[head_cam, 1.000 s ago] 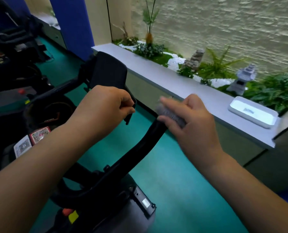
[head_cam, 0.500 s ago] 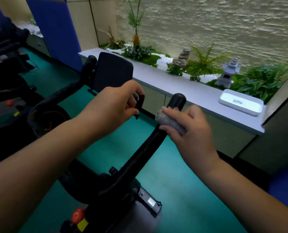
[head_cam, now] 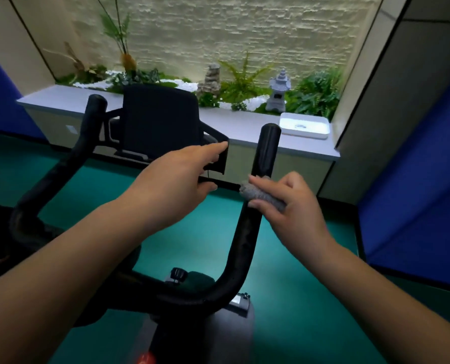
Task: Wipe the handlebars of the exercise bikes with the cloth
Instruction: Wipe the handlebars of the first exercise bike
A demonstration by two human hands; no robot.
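Observation:
A black exercise bike stands in front of me, with a dark console screen (head_cam: pixel 160 119) between its two bars. The left handlebar (head_cam: pixel 94 111) is bare. My right hand (head_cam: pixel 294 206) grips a small grey cloth (head_cam: pixel 264 197) and presses it against the right handlebar (head_cam: pixel 267 148), well below its rounded tip. My left hand (head_cam: pixel 176 182) holds the console bracket (head_cam: pixel 217 164), fingers over its top and thumb underneath.
Behind the bike runs a grey ledge (head_cam: pixel 61 97) bearing a white tray (head_cam: pixel 304 126), with plants and a stone lantern (head_cam: pixel 279 93) beyond. Blue panels (head_cam: pixel 415 185) stand at the right and far left. The floor (head_cam: pixel 297 298) is teal. A red knob (head_cam: pixel 145 359) shows at the bottom edge.
The view has swung so the bike faces me squarely. My right hand has slid the cloth down the right handlebar from its tip. My left hand's fingers have straightened somewhat on the bracket.

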